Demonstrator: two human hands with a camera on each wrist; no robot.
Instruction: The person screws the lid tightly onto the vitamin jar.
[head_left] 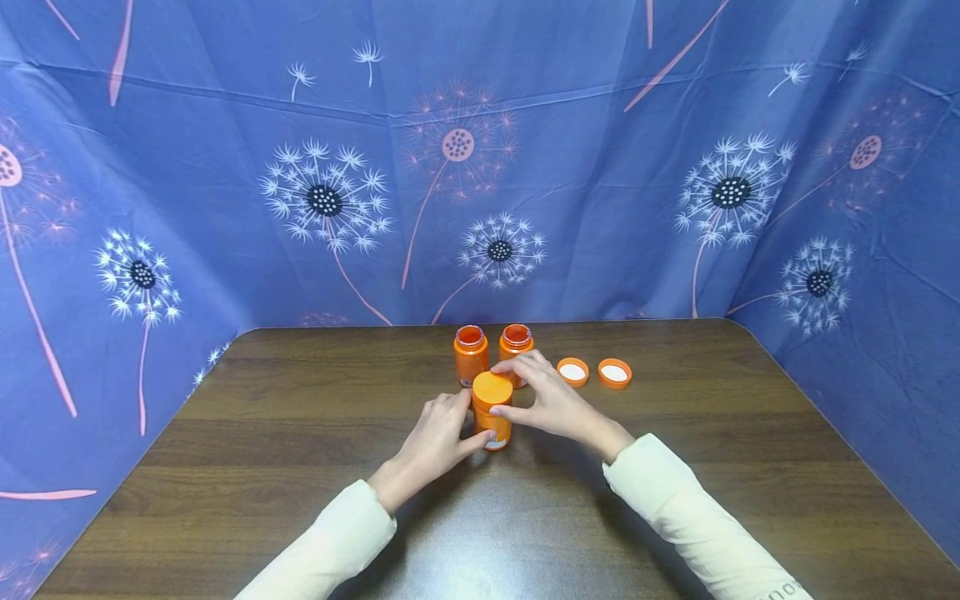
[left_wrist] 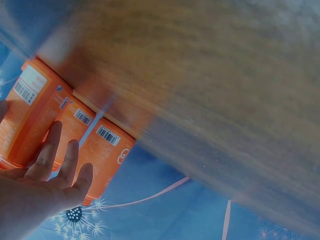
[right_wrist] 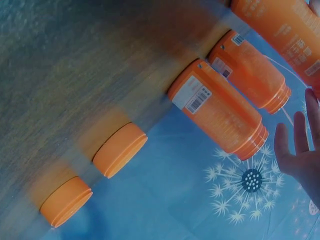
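A capped orange bottle stands upright on the table. My left hand holds its body low down, thumb at the near side and fingers at the far left. Up top, the right hand grips its orange lid between thumb and fingers. In the left wrist view the other left fingers spread beside the bottles. Right behind stand two uncapped bottles; the left one shows fully at its mouth, and the right one is partly covered by my right hand.
Two loose orange lids lie to the right with white insides up, one nearer and one farther out. The brown wooden table ends at a blue curtain with dandelion prints, which also hangs along both sides.
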